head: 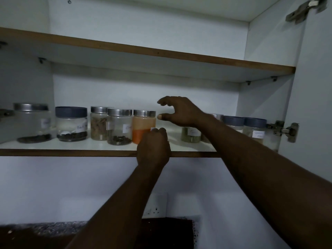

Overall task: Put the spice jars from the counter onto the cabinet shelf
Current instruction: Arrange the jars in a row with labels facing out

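Several spice jars stand in a row on the white cabinet shelf [71,146]. An orange spice jar [143,124] with a silver lid stands near the middle. My left hand [154,146] is at the shelf's front edge with its fingers curled, up against the lower right of the orange jar; I see no grip around the jar. My right hand [179,110] hovers just right of that jar's lid, fingers and thumb spread in an open C and holding nothing. My right forearm partly hides a jar of green spice [190,135].
Left of the orange jar stand a cloves jar [119,127], a jar of brown sticks [98,124], a blue-lidded jar [71,124] and a silver-lidded jar [32,122]. Two blue-lidded jars [255,129] stand at the right by a door hinge [283,130]. The upper shelf [143,49] is overhead.
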`<state>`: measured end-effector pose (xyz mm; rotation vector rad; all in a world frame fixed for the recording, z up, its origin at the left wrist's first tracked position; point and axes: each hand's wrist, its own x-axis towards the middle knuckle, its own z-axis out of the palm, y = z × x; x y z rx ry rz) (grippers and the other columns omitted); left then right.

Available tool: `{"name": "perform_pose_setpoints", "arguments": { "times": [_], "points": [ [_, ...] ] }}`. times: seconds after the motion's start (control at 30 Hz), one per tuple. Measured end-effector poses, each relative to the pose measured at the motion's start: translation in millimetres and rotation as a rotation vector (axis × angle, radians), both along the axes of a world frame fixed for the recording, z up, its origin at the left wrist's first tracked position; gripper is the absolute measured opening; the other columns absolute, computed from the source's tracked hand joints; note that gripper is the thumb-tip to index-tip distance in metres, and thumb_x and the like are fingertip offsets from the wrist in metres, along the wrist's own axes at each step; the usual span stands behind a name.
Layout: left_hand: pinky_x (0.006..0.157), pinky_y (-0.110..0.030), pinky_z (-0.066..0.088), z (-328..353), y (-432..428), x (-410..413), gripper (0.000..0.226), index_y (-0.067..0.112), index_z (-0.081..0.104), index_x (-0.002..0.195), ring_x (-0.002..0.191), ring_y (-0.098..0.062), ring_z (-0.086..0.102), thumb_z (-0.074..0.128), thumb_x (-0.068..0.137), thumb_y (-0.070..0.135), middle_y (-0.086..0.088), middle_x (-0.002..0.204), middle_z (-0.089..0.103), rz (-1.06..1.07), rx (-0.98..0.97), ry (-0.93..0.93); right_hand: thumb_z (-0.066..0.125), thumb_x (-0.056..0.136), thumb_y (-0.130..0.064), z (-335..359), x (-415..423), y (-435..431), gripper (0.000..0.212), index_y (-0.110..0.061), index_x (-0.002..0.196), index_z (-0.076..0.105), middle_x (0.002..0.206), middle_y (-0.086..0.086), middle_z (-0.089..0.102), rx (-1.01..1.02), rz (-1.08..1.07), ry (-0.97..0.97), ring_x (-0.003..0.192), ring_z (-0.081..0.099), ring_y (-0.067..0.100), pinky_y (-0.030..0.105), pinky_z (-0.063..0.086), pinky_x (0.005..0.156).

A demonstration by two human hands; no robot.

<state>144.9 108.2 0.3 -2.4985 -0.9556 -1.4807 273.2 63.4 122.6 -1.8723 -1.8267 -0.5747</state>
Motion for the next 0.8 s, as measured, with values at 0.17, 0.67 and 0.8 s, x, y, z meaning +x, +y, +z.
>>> {"name": "perform_pose_setpoints", "arguments": {
  "times": [0.17, 0.67, 0.8],
  "points": [
    [0.094, -0.045, 0.051, -3, 6, -28, 0.065, 0.010, 0.054, 0.134, 0.126, -0.036, 0.052, 0.073, 0.087, 0.051, -0.015, 0.133, 0.058, 0.205, -0.086, 0.009, 0.070, 0.093, -0.034, -8, -28, 20, 0.057, -0.029, 0.146, 0.052, 0.151, -0.005, 0.054, -0.094, 0.060, -0.049, 0.138, 0.049, 0.020, 0.049, 0.039, 0.115],
    [0.075, -0.039, 0.052, 26, 21, 0, 0.068, 0.016, 0.032, 0.126, 0.100, -0.030, 0.067, 0.081, 0.079, 0.021, -0.010, 0.112, 0.066, -0.073, -0.431, 0.149, 0.070, 0.091, -0.043, -19, 20, -5, 0.057, -0.033, 0.144, 0.055, 0.136, 0.001, 0.058, -0.001, -0.165, -0.136, 0.124, 0.051, 0.026, 0.047, 0.046, 0.100],
    [0.081, -0.045, 0.058, 26, 19, 13, 0.063, 0.018, 0.031, 0.125, 0.091, -0.028, 0.067, 0.077, 0.082, 0.025, -0.007, 0.102, 0.066, -0.054, -0.382, 0.193, 0.068, 0.092, -0.042, -20, 37, -14, 0.056, -0.036, 0.146, 0.054, 0.139, -0.001, 0.060, 0.018, -0.206, -0.133, 0.125, 0.051, 0.026, 0.047, 0.045, 0.102]
  ]
}}
